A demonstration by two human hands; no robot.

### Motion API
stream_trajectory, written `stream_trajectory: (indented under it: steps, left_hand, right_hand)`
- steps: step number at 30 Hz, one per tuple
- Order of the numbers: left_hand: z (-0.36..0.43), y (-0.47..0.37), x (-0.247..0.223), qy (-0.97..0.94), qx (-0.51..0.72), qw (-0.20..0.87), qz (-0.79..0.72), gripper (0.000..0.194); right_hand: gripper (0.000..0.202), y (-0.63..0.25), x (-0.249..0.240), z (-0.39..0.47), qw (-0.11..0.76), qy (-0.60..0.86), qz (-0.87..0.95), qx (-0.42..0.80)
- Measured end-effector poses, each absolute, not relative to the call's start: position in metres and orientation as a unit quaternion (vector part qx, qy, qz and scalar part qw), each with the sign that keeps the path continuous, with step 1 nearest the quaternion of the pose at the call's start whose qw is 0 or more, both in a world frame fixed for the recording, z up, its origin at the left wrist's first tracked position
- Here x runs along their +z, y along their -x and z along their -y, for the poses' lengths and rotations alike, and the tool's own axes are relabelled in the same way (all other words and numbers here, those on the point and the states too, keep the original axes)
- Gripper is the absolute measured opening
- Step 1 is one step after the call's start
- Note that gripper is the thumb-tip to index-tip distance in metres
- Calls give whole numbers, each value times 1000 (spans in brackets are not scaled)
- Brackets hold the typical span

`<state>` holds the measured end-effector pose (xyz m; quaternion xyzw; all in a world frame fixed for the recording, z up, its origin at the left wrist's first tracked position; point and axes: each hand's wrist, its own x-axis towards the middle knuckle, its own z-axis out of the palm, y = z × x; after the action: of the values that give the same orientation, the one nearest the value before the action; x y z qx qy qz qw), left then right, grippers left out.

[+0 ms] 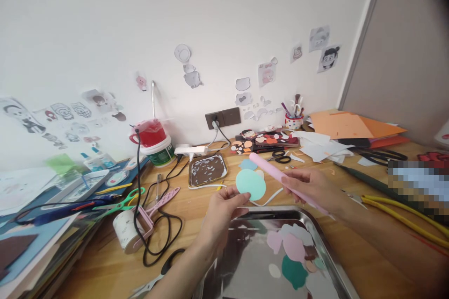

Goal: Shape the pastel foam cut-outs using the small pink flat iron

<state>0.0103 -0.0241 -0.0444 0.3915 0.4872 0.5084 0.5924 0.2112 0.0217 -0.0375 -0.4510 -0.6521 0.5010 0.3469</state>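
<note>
Both hands are clamped: my left hand [224,205] pinches a mint paper circle [250,184], my right hand [312,186] grips a pink stick [277,175] above the steel tray [315,229].

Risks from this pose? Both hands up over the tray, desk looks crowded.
1. The left hand pinches the teal paper circle only at its edge; it might bend or slip into the metal tray.
2. The right hand aims the pink stick tool close to the circle and left fingers; a slip may mark either.
3. The black cable loops beside the left forearm and could snag.
</note>
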Motion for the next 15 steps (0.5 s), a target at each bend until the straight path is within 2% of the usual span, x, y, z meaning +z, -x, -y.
stream_trajectory:
  steps: [8,15]
  left_hand:
    - [27,-13,-45,-420,467,611,-481,20]
    - [28,-14,-43,-447,453,599,-486,18]
  right_hand:
    - [32,-204,-22,-6,260,421,702,512]
    - [33,-203,-25,-7,275,439,697,496]
